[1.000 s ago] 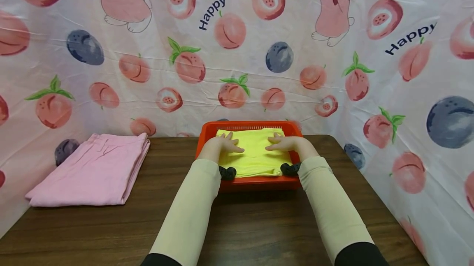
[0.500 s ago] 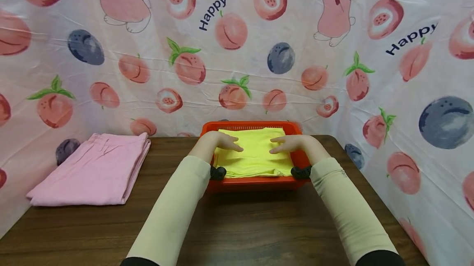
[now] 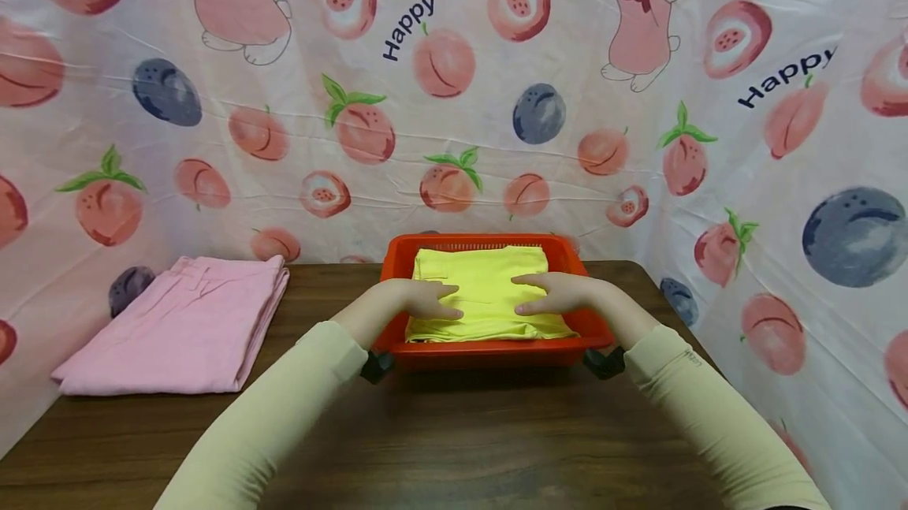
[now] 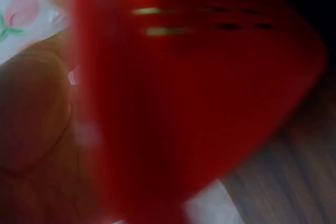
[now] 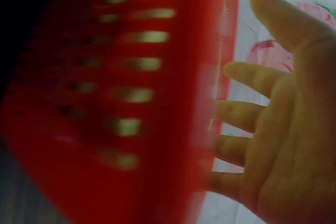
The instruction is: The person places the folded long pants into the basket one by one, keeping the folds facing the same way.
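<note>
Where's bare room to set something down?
Bare table: in front of the red basket, between left sleeve and right sleeve; also between basket and pink cloth, beyond the left sleeve. Crowded: the basket, with yellow cloth under left hand and right hand.

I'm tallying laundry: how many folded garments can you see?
2: a pink garment on the table at left, and a yellow garment in the red basket; more could be hidden beneath.

From the head, one view looks forward and down over the surface point(image 3: 489, 439) toward the printed cloth point(image 3: 468, 116); the wrist views face opposite ends of the red basket point(image 3: 496, 348) from very near — all three share basket and cloth.
</note>
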`<state>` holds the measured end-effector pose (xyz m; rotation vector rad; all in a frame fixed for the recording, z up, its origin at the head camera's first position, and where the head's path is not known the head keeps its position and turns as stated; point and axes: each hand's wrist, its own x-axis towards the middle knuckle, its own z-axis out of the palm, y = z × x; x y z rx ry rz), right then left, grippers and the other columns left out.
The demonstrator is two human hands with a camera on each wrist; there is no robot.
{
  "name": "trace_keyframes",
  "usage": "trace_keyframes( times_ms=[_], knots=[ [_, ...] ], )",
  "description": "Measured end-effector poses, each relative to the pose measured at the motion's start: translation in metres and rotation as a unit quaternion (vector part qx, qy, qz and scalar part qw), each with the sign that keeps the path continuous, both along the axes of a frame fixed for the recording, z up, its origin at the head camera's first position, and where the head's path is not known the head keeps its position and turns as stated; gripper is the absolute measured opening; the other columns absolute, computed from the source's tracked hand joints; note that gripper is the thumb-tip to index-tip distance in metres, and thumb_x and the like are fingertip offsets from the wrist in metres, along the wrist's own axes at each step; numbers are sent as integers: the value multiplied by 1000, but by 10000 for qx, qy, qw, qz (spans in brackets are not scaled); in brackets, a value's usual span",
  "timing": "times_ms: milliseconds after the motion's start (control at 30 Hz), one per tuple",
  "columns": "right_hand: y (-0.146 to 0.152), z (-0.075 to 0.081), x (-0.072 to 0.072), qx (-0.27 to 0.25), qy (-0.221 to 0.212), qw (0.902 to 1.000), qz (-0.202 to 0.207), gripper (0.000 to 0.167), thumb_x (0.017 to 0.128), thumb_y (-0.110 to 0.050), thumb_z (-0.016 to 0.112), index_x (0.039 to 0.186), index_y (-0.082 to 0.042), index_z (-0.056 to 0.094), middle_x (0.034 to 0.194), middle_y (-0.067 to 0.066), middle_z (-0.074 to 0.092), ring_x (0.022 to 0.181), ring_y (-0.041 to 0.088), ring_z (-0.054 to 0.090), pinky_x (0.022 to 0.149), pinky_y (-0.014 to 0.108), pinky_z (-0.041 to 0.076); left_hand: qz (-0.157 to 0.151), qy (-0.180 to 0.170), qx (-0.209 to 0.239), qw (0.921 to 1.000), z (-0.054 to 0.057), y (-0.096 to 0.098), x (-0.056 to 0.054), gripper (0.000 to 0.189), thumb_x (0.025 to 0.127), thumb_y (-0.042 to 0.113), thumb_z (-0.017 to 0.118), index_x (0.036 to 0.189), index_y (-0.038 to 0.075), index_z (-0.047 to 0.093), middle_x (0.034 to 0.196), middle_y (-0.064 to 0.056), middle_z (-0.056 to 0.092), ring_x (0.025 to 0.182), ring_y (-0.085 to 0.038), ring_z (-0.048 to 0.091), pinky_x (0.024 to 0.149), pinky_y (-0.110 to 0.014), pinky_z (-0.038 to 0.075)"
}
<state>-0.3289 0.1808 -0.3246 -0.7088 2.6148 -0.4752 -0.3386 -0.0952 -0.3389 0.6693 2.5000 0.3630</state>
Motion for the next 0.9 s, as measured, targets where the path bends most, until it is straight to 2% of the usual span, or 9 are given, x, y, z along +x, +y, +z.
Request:
trace_keyframes(
  times_ms=[200,367,500,733,900],
  knots=[
    [5,-20,9,-358,159,9992,20,78,89,-53,61,150,-11,34,147,14,39,131,32,38,105,52,30,-14,210,-156,9997,-15,-4,10,78,93,58,48,152,9,28,153,-21,23,141,-35,18,111,-51,17],
    [8,-33,12,-435,281,9985,203,76,91,-51,58,151,-12,32,149,12,36,131,30,40,106,50,30,-41,475,-445,9979,-20,-4,17,83,91,67,41,151,10,31,154,-21,19,142,-38,13,111,-55,13],
    [7,-35,13,-500,402,9975,282,73,92,-47,59,150,-11,33,149,13,37,131,31,39,106,51,29,80,589,-495,9970,-22,-5,20,85,89,70,40,151,13,31,155,-21,18,142,-38,13,110,-58,11],
    [4,-37,11,-316,-56,9991,271,65,94,-32,60,150,-13,33,149,15,35,133,33,34,108,53,24,202,548,-410,9974,-26,-6,21,85,88,70,42,151,14,30,155,-21,17,142,-38,13,109,-59,10],
    [3,-37,10,-69,-158,9991,379,62,96,-24,57,151,-12,32,149,17,34,134,33,32,109,53,22,183,476,-485,9975,-27,-5,20,86,88,71,40,152,15,29,156,-20,15,142,-37,11,109,-59,9]
  ],
)
